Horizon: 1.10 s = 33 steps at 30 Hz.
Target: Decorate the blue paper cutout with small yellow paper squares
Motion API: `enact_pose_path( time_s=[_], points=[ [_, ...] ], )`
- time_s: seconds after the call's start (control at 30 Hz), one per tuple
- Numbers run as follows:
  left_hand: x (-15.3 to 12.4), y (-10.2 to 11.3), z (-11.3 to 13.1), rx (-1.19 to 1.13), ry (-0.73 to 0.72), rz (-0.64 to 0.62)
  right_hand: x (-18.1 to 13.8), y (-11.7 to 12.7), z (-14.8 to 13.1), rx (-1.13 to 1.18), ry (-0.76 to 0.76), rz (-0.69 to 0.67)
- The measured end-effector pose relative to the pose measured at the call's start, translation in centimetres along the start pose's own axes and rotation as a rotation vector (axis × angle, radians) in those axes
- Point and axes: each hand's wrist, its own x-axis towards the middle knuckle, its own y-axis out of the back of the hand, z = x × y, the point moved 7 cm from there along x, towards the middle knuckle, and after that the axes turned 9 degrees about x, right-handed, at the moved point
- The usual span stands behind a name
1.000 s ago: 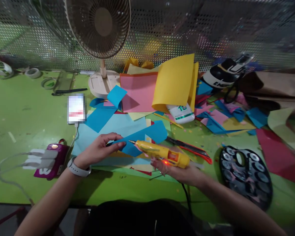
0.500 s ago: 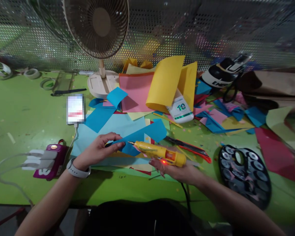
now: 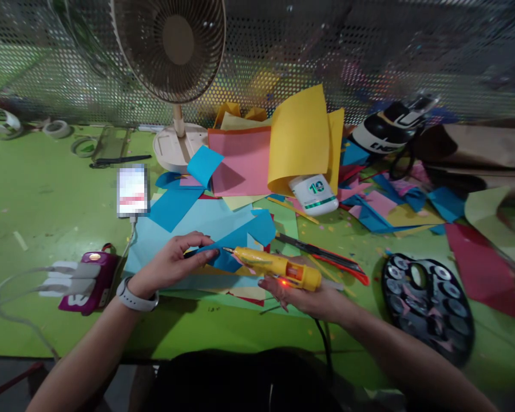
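While the left hand (image 3: 171, 264) pinches the near end of a folded strip of blue paper (image 3: 240, 239) between thumb and fingertips, the right hand (image 3: 309, 297) lies palm up, its fingers curled around the body of a yellow glue gun (image 3: 274, 265). The gun's metal nozzle points left and sits at the blue strip, just beside the left fingertips; whether it touches the paper cannot be told. A red light glows on the gun's underside. The strip is held just above a light blue paper sheet (image 3: 197, 220) near the middle of the front edge of the green bench (image 3: 47, 194). A white watch (image 3: 135, 297) is on the left wrist.

To the left, near the front edge, a magenta power bank (image 3: 92, 280) with white plugs is cabled to a phone (image 3: 132, 190). A red-handled cutter (image 3: 326, 258) lies just right of the gun. A dark round paint palette (image 3: 429, 300) sits towards the front right corner. Towards the back edge stand a beige table fan (image 3: 174, 51), pink paper (image 3: 240, 160), curled yellow paper (image 3: 302, 137) and a white glue bottle (image 3: 315, 194) lying under it. Tape rolls (image 3: 55, 129) lie at the back left.
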Motion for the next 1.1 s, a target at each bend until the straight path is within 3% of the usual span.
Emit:
enact_pose_path(
  time_s=[0.3,0.6,1.1],
  points=[
    [-0.2,0.0,-0.1,-0.005,-0.005,0.007,0.0,0.1,-0.7,-0.046,0.076,0.0],
    [-0.1,0.0,0.1,0.011,-0.017,0.007,0.1,-0.1,-0.2,0.008,-0.02,0.008],
    [-0.2,0.2,0.3,0.075,-0.053,0.025,-0.4,0.4,-1.0,-0.169,0.066,0.037]
  ],
)
